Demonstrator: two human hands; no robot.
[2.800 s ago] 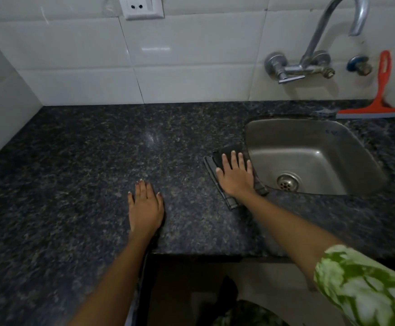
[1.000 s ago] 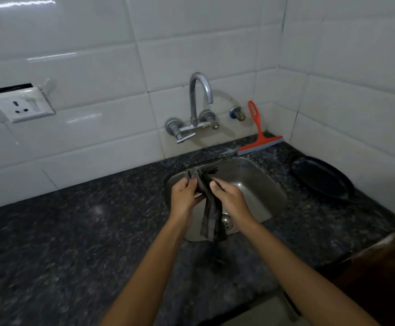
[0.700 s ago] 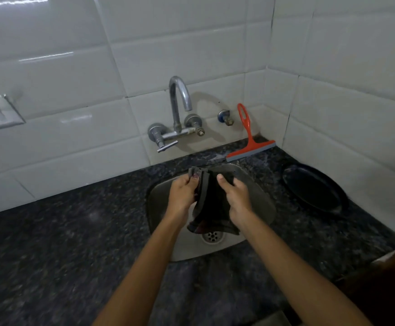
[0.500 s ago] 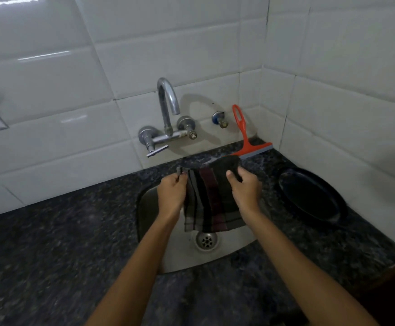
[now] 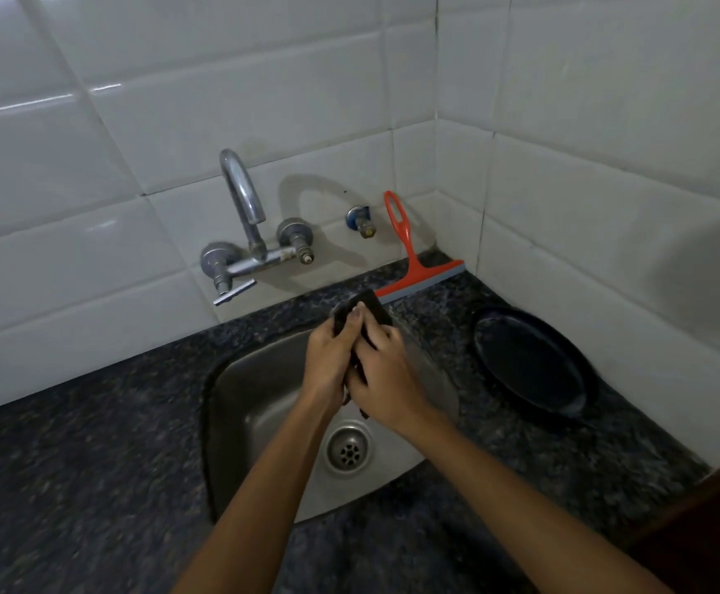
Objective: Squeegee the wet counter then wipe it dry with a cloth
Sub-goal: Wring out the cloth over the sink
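Observation:
A dark cloth (image 5: pixel 367 308) is bunched between both hands above the steel sink (image 5: pixel 259 392). My left hand (image 5: pixel 330 358) grips it from the left with the thumb up against the fabric. My right hand (image 5: pixel 386 375) is wrapped round it from the right, so most of the cloth is hidden. The red squeegee (image 5: pixel 414 267) leans on the tiled wall behind the sink, its blade on the dark speckled counter (image 5: pixel 71 465).
A chrome wall tap (image 5: pixel 247 233) arches over the sink's far left side. A small valve (image 5: pixel 360 218) sits beside the squeegee handle. A black round pan (image 5: pixel 529 366) lies on the counter right of the sink, close to the corner wall.
The cloth was pressed flat on the counter, then lifted and spread over the sink; now both hands have closed together and bunched it up.

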